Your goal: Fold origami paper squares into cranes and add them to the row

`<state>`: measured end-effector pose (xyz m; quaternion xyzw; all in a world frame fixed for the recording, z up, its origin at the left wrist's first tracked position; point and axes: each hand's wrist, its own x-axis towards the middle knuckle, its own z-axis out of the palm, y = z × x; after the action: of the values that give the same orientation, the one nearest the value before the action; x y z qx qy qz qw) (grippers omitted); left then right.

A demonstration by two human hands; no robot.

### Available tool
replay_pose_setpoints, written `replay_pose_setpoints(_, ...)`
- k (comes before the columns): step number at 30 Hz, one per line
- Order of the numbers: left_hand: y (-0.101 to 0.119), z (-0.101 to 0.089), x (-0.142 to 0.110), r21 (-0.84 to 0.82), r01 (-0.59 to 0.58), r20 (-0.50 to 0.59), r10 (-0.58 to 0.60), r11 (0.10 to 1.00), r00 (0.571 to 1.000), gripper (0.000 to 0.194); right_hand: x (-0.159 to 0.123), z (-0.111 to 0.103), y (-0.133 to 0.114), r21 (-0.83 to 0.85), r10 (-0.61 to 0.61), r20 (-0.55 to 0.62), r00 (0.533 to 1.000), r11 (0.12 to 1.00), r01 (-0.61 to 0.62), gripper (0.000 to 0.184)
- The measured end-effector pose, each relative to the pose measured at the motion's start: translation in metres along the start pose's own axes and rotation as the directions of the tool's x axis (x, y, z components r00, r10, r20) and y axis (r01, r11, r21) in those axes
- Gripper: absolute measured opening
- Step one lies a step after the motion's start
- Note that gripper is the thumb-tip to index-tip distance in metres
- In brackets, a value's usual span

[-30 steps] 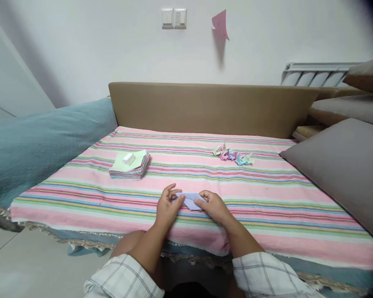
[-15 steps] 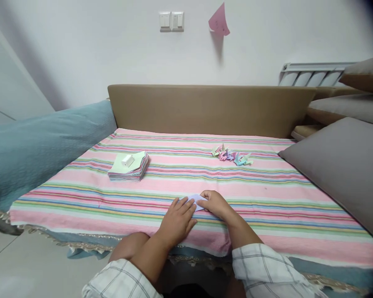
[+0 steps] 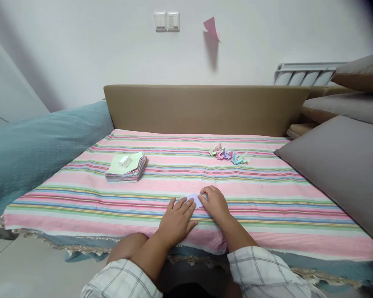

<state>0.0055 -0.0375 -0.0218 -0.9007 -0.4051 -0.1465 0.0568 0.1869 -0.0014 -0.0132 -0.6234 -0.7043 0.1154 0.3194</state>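
Note:
A small folded piece of lilac origami paper [image 3: 194, 200] lies on the striped cloth [image 3: 180, 182] between my two hands. My left hand [image 3: 176, 221] rests flat with its fingers spread, the fingertips pressing on the paper's left part. At the right end of the paper, my right hand [image 3: 215, 203] has its thumb and curled fingers closed on the edge. Both hands cover parts of the paper, so its full outline is hidden. Farther back on the cloth sits a row of several folded paper cranes [image 3: 228, 154] in pastel colours.
To the left stands a stack of coloured paper [image 3: 124, 176] with a small white block [image 3: 124, 161] on top. Grey cushions [image 3: 332, 165] are piled on the right. A brown backrest [image 3: 202, 109] runs along the wall, and a blue-covered armrest [image 3: 49, 140] borders the left.
My right hand has shifted slightly along the paper's right end, its fingers more bent over it. My left hand stays on the paper. The view has moved slightly.

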Motion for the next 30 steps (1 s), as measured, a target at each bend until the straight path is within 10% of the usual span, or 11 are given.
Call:
replay_pose_setpoints(9, -0.004, -0.006, 0.008, -0.191, 0.075, -0.004, -0.077, 0.979, 0.997, 0.038, -0.014, -0.006, 0.006, 0.117, -0.301, 0.145, 0.942, 0.951, 0.286, 0.023)
replay_pose_setpoints(30, -0.018, -0.007, 0.03, -0.306, 0.126, -0.045, -0.147, 0.944, 0.988, 0.008, -0.01, -0.012, 0.008, 0.138, -0.281, 0.211, 0.936, 0.957, 0.257, 0.007)
